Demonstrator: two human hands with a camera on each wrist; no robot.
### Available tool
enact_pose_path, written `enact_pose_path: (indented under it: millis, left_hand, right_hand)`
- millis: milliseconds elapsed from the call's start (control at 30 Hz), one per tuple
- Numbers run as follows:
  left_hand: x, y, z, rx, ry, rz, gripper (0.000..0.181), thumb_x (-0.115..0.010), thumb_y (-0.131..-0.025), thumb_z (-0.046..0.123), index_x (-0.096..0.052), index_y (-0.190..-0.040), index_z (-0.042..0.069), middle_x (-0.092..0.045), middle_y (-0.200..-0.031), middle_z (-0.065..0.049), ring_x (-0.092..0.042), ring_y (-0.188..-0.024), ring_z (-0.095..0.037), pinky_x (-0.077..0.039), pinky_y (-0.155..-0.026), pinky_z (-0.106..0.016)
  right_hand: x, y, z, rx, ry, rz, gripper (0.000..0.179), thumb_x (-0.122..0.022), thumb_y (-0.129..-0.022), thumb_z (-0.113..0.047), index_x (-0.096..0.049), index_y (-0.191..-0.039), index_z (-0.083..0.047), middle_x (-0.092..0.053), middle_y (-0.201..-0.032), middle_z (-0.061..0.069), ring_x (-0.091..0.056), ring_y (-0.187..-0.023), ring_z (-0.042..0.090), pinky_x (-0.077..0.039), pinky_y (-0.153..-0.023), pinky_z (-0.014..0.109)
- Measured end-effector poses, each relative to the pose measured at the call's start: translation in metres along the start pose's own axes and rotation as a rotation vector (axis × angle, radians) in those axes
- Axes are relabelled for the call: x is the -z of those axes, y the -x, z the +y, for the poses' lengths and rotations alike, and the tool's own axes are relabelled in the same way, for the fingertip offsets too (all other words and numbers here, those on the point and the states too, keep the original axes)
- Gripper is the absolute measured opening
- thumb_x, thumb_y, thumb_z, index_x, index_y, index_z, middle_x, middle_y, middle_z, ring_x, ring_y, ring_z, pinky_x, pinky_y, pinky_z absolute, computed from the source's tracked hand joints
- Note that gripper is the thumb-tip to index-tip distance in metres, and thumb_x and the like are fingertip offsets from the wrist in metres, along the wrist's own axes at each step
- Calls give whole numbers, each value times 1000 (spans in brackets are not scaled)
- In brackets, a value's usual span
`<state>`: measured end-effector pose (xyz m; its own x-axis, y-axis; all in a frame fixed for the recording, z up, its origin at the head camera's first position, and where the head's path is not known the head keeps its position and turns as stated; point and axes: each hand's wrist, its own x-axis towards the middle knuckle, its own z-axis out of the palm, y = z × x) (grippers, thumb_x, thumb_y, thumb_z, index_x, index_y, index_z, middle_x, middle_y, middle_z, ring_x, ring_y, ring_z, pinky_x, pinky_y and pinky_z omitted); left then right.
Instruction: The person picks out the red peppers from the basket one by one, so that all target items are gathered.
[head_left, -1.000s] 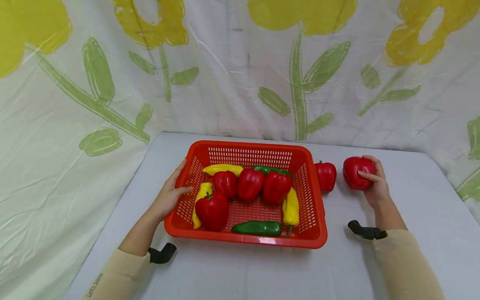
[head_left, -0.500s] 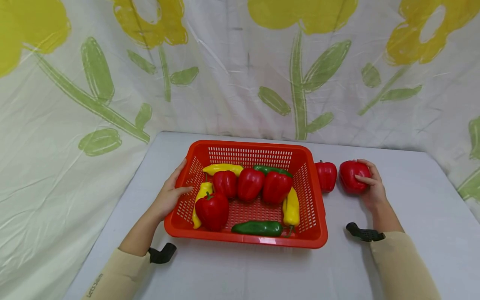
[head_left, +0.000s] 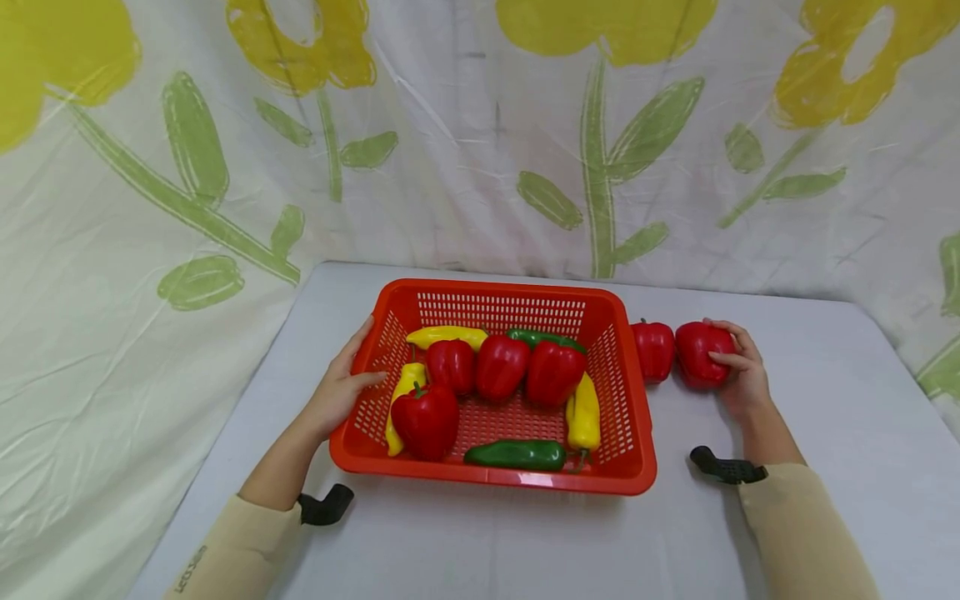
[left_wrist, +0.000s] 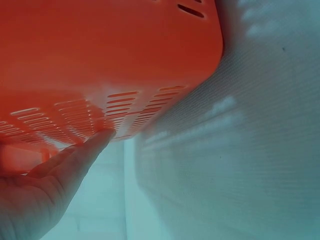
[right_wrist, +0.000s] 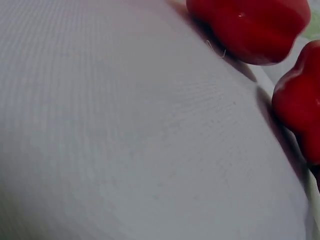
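While the right hand [head_left: 750, 385] curls round a glossy, lobed bell pepper [head_left: 697, 354], just beside a second red pepper [head_left: 654, 354], the left hand [head_left: 337, 392] grips the slotted plastic basket [head_left: 450, 474] to their left; fine-ribbed cloth [head_left: 525, 550] spreads beneath.

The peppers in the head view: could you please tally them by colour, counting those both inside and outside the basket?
Red peppers: 6 (4 in the basket, 2 outside it)
Yellow peppers: 3 (all in the basket)
Green peppers: 2 (both in the basket)
Total: 11
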<state>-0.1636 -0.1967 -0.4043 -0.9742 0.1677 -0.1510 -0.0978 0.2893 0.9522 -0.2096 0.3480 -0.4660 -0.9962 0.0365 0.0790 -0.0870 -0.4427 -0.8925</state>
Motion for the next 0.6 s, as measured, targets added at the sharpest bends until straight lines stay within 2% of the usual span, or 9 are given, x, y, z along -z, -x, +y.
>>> enact_pose_path:
  millis: [167,433,600]
  left_hand:
    - [0,0,1,7,0,-2,75,-44,-92,3,-6,-151,27,-16,-156,-10,-41,-127,-38,-52,-88,-42]
    - [0,2,2,0,5,-3,75,-44,-92,2,-5,-151,28,-17,-155,-12,-42,-125,-37,-52,-89,-39]
    - [0,1,1,1,5,-3,75,-44,-92,2,-6,-151,28,-16,-156,-10,-41,-127,-37,-52,-89,-38]
  right_hand:
    - [4,3,-2,14,-105,-5,44,-26,-93,8,-60,-115,-10,-62,-118,-4,-42,-115,12,-52,-84,20]
    - [7,2,-3,35,-91,-24,48,-26,-92,10,-57,-121,-10,-61,-120,-2,-49,-111,10,-53,-84,20]
    - [6,4,-7,34,-96,-31,47,-24,-94,6,-56,-124,-12,-61,-121,-4,-43,-117,11,-52,-86,19]
